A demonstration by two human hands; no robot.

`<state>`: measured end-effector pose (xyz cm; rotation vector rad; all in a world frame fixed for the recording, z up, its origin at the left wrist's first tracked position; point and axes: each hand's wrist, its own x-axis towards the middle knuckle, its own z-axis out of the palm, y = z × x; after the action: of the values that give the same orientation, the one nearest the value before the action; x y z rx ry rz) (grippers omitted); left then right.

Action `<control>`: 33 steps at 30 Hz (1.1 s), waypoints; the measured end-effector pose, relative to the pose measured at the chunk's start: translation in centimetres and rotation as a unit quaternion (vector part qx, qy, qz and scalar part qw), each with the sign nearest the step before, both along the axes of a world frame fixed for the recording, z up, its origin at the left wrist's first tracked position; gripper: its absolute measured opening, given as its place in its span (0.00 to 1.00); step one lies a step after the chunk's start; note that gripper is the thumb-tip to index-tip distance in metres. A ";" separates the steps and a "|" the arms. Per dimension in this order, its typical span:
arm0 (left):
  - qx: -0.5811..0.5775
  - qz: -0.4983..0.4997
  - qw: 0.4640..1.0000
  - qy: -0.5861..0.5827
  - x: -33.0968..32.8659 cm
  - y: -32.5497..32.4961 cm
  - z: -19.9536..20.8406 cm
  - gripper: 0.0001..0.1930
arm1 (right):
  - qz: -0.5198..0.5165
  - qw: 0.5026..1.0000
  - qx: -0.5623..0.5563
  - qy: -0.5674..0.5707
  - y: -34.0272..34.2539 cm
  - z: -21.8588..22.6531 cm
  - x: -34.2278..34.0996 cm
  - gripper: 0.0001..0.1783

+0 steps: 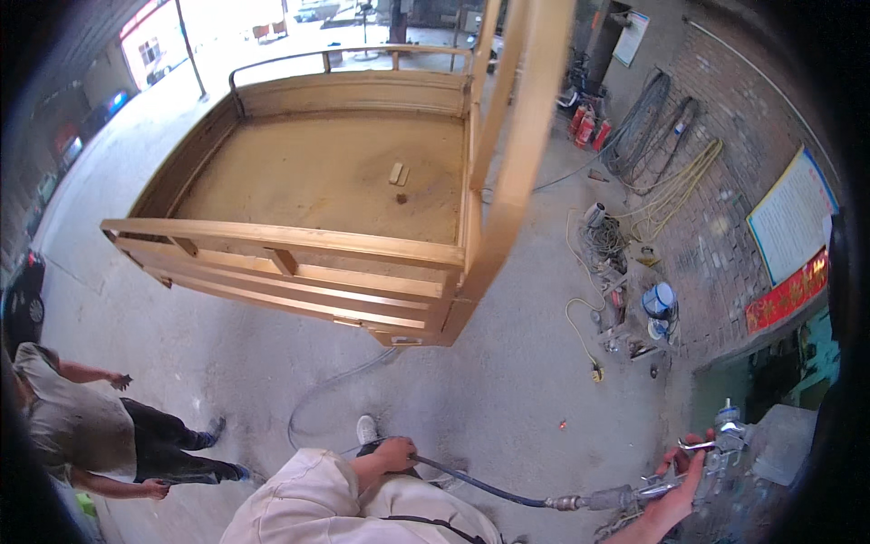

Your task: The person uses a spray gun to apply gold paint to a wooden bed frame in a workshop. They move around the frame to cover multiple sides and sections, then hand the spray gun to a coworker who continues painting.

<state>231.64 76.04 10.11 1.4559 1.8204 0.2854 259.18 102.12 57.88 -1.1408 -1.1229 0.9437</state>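
My right hand point(681, 490) grips a metal spray gun point(728, 437) at the lower right, its fingers wrapped round the handle. A translucent cup point(785, 444) is attached to the gun. From the fitting at the handle's end, a dark air hose point(480, 483) runs left to my left hand point(395, 454), which is closed round it in front of my light trousers. Ahead of me stands a gold-coloured metal cargo bed point(299, 172) with slatted sides and a tall post frame. Both hands are apart from it.
Another person point(83, 422) stands at the left. The hose trails over the concrete floor near my foot. Along the brick wall at right are red fire extinguishers point(584, 125), coiled cables point(657, 218) and a paint bucket point(659, 299). A yellow plug point(596, 373) lies on the floor.
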 end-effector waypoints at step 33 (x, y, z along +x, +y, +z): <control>-0.296 0.307 0.905 -0.010 18.3 27.1 0.7 0.40 | 0.063 0.936 0.063 -0.341 31.2 -7.6 17.4 0.22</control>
<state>249.94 103.13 10.85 0.4433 2.0661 0.0347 276.61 133.35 50.28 -1.3417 -1.8065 0.5568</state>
